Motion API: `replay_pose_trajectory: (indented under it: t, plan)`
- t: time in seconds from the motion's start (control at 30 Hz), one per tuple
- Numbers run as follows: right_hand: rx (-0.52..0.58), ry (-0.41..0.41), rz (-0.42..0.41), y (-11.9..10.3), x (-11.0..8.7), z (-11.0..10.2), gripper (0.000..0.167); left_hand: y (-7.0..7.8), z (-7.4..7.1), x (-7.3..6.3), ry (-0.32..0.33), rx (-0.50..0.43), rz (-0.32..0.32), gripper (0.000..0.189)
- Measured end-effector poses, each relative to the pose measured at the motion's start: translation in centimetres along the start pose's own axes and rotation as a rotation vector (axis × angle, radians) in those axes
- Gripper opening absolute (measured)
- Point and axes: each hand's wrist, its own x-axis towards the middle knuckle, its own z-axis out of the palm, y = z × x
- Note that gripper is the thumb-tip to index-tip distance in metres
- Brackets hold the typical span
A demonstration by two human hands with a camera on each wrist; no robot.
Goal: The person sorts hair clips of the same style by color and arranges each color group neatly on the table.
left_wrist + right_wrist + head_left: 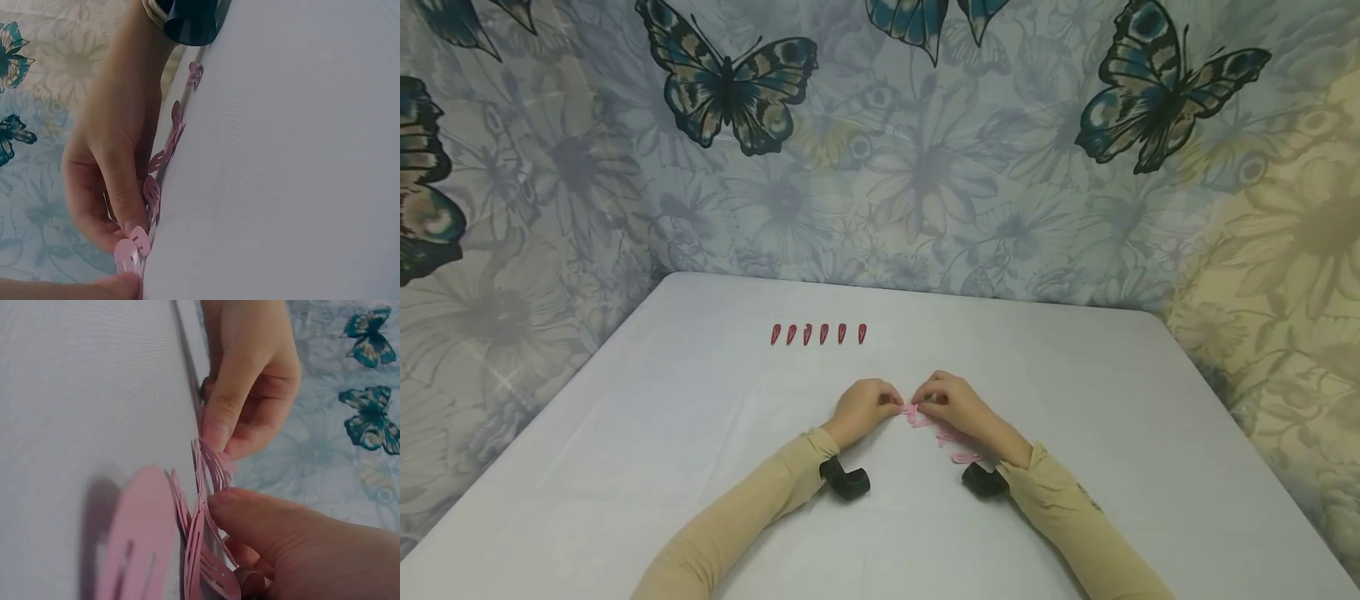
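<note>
In the head view, my left hand [863, 412] and right hand [958, 406] meet low over the white table. Between their fingertips are pink snap hair clips [911, 413]. My left thumb and fingers pinch a pink clip [125, 255], seen close in the left wrist view. The right hand's thumb and fingers pinch another clip [140, 240] right beside it; the two overlap. More pink clips [966, 458] lie loose on the table under and near my right hand. A large pink clip [140, 537] is close to the right wrist camera.
Several red snap hair clips [823, 334] lie in a spaced row farther back on the white table [1045, 367]. Black wrist devices [847, 481] hang below both sleeves. A butterfly-patterned wall covering [917, 167] borders the table's back and sides.
</note>
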Motion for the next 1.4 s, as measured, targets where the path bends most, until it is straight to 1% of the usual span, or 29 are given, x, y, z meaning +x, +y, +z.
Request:
replay_pose_trajectory:
  t: [0.1,0.17,0.3,0.37,0.43,0.5,0.57,0.63,0.77,0.93,1.0,1.27,1.4]
  plan:
    - [0.007,-0.003,0.004,0.0,0.0,-0.1,0.004,-0.1,-0.1,0.1,-0.006,-0.057,-0.021,0.010]
    - [0.010,-0.028,0.013,-0.1,0.0,-0.1,0.005,-0.3,-0.2,0.1,-0.002,-0.080,-0.037,0.011]
    - [0.042,-0.105,0.060,-0.5,0.0,-0.4,0.005,-0.6,-0.6,0.1,-0.012,-0.088,-0.054,0.010]
    - [0.061,-0.138,0.077,-0.8,-0.1,-0.7,0.008,-0.6,-0.7,0.1,-0.023,-0.090,-0.060,0.008]
    - [0.079,-0.159,0.081,-1.0,-0.1,-0.9,0.013,-0.6,-0.9,0.2,-0.040,-0.104,-0.076,0.006]
    - [0.095,-0.174,0.077,-1.2,-0.1,-1.0,0.015,-0.6,-1.2,0.2,-0.055,-0.120,-0.084,0.003]
    - [0.104,-0.182,0.074,-1.2,-0.1,-1.1,0.012,-0.6,-1.4,0.2,-0.067,-0.131,-0.094,0.003]
    - [0.114,-0.186,0.079,-1.3,0.0,-1.1,0.011,-0.6,-1.6,0.3,-0.074,-0.131,-0.091,0.005]
    - [0.123,-0.192,0.089,-1.2,-0.1,-1.2,0.015,-0.6,-2.2,0.4,-0.086,-0.122,-0.109,0.010]
    - [0.133,-0.206,0.138,-1.1,-0.2,-1.1,0.018,-0.9,-2.8,0.6,-0.115,-0.118,-0.129,0.012]
    - [0.136,-0.208,0.154,-1.1,-0.1,-1.1,0.019,-1.1,-2.9,0.6,-0.114,-0.120,-0.124,0.014]
    - [0.141,-0.211,0.192,-1.0,-0.2,-1.1,0.020,-2.5,-3.8,0.4,-0.109,-0.141,-0.067,0.022]
    - [0.147,-0.214,0.197,-1.0,-0.3,-1.1,0.020,-3.5,-4.6,0.1,-0.115,-0.156,-0.091,0.024]
